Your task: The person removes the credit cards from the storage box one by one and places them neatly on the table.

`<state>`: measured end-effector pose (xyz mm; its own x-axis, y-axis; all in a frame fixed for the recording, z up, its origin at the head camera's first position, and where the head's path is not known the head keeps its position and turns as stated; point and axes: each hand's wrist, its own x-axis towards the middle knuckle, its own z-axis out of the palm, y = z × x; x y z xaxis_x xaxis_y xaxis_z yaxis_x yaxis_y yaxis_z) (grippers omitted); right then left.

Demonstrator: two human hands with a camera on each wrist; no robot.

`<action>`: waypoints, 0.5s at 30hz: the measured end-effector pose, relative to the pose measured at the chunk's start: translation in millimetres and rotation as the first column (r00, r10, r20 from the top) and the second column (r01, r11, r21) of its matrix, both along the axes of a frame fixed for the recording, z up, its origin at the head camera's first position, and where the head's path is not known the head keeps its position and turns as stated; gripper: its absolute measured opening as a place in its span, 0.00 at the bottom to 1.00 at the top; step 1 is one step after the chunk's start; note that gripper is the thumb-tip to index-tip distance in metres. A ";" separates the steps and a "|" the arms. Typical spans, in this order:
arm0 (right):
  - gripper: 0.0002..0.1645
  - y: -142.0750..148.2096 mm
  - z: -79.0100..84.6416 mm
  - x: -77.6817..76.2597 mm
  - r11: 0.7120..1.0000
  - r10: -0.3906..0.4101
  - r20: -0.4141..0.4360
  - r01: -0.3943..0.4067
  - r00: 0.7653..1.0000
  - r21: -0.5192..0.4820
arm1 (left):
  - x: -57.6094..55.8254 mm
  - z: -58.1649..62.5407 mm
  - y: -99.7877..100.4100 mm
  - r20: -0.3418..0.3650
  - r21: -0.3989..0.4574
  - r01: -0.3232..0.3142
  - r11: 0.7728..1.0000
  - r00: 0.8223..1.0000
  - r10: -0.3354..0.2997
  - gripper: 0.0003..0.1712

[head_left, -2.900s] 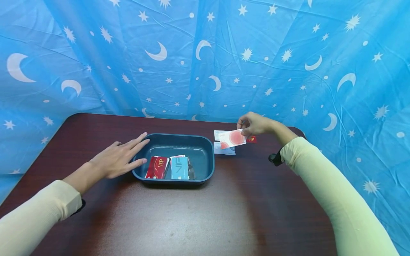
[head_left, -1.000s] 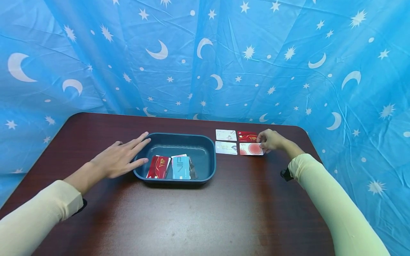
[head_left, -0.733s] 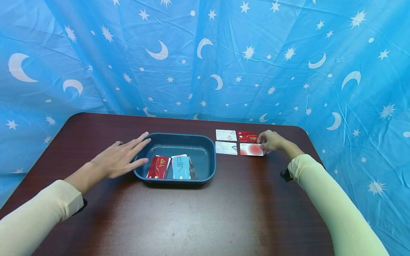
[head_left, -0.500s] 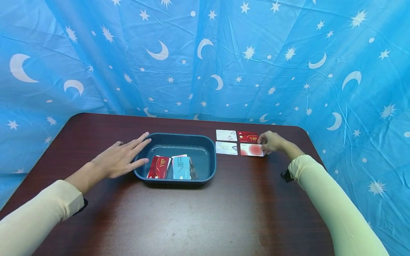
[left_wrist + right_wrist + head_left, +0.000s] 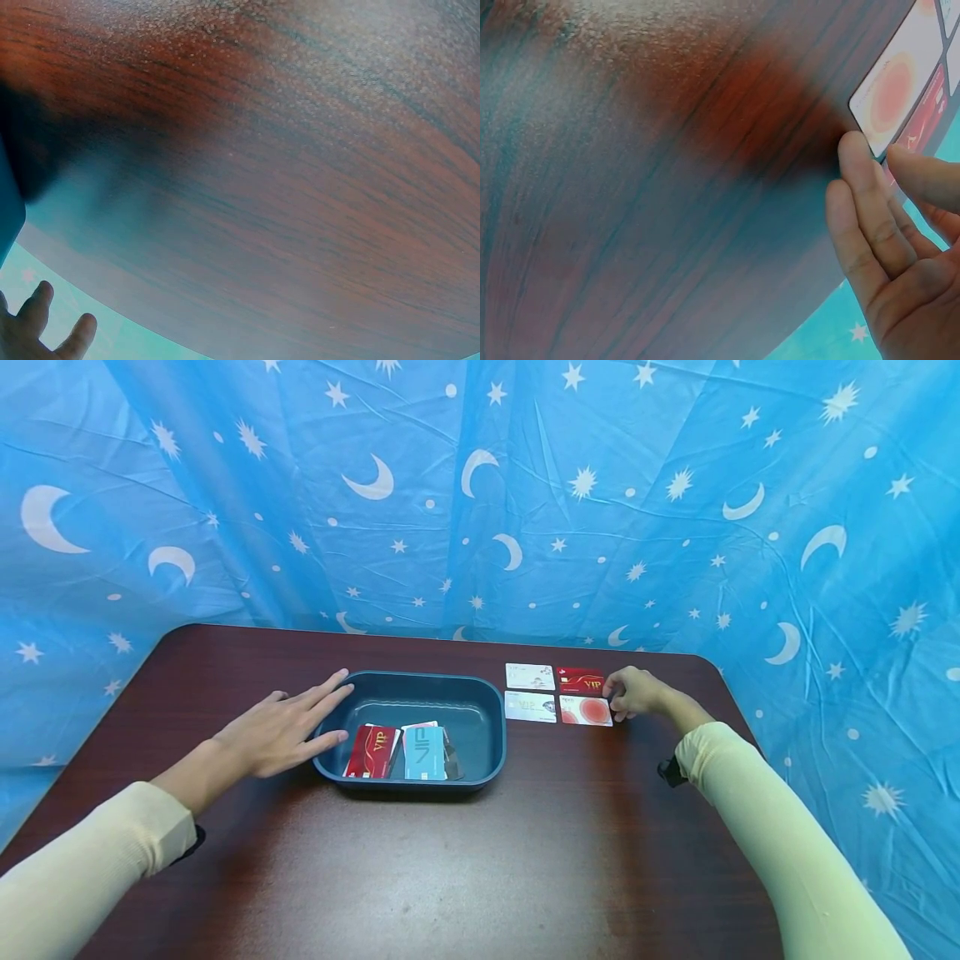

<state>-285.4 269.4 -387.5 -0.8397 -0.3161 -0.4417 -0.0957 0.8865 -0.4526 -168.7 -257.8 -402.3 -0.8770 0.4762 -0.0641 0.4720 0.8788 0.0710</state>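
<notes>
My right hand (image 5: pixel 637 691) is at the right short edge of a white card with red circles (image 5: pixel 587 711), which lies flat on the table. In the right wrist view, its fingertips (image 5: pixel 853 146) are right at that card's corner, and nothing is pinched between thumb and fingers. Directly behind lies a red VIP card (image 5: pixel 579 681). Two pale cards, one floral (image 5: pixel 529 677) and one with VIP lettering (image 5: pixel 530 707), are to the left, so the cards make two rows. My left hand (image 5: pixel 262 739) spreads straight fingers over the left rim of a dark blue tray (image 5: pixel 427 687).
Inside the tray are more cards, with a red VIP card (image 5: pixel 371 752) and a light blue one (image 5: pixel 424 753) uppermost, and a dark one partly hidden. The dark wooden table (image 5: pixel 450 877) ends at a blue curtain (image 5: pixel 450 527) behind and to the right.
My right hand carried the circle card rightward and laid it in front of the red card. Since half a second ago the card has shifted slightly left, free of the fingers' pinch. My left hand stayed put.
</notes>
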 end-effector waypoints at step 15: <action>0.14 -57.0 43.7 -6.9 0.977 0.199 -0.105 -0.206 0.974 -0.051 | 0.2 0.6 0.1 -0.001 -0.007 -0.001 1.000 1.000 0.001 0.46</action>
